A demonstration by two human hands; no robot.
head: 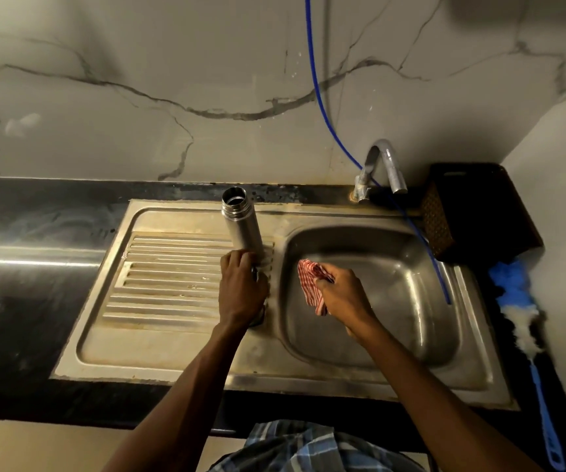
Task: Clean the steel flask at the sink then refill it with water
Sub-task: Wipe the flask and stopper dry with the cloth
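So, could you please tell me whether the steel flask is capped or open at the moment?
Open: the steel flask has no cap, and its threaded mouth shows a dark interior.

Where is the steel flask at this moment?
In the head view, the steel flask stands open on the ribbed drainboard, left of the sink basin, with the left hand gripping its lower part.

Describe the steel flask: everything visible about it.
The steel flask is a slim cylinder of brushed, shiny metal with a threaded neck and an open mouth; no cap is on it. It stands upright on the ribbed drainboard beside the sink basin, its top leaning toward the wall in this wide view. The left hand grips its lower part, hiding the base. Whether it holds water cannot be told.
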